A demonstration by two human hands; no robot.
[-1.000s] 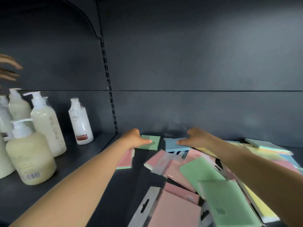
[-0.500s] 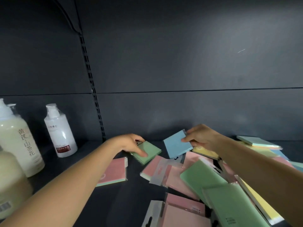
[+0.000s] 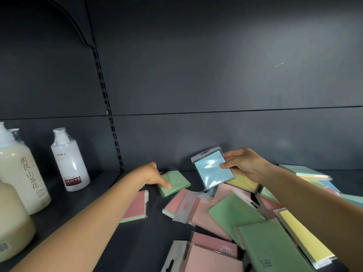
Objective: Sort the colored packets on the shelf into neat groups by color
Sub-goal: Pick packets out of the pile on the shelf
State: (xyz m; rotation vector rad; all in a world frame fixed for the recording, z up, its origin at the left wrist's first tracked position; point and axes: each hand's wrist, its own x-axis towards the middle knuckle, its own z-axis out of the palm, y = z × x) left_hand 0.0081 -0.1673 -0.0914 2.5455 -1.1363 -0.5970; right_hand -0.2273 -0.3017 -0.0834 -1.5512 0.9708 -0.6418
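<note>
Blue packet [image 3: 213, 169] pinched in right hand [image 3: 243, 163]; left hand [image 3: 151, 176] fingers press green packet [image 3: 174, 182].

Both forearms are bare, no sleeves showing. The left hand [image 3: 151, 176] and right hand [image 3: 244, 165] wear nothing.

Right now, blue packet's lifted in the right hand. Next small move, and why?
Probably set the blue plastic-wrapped packet, pinched by the right hand, onto bare dark shelf away from the mixed heap. The left hand already rests on a separate green square packet.
</note>
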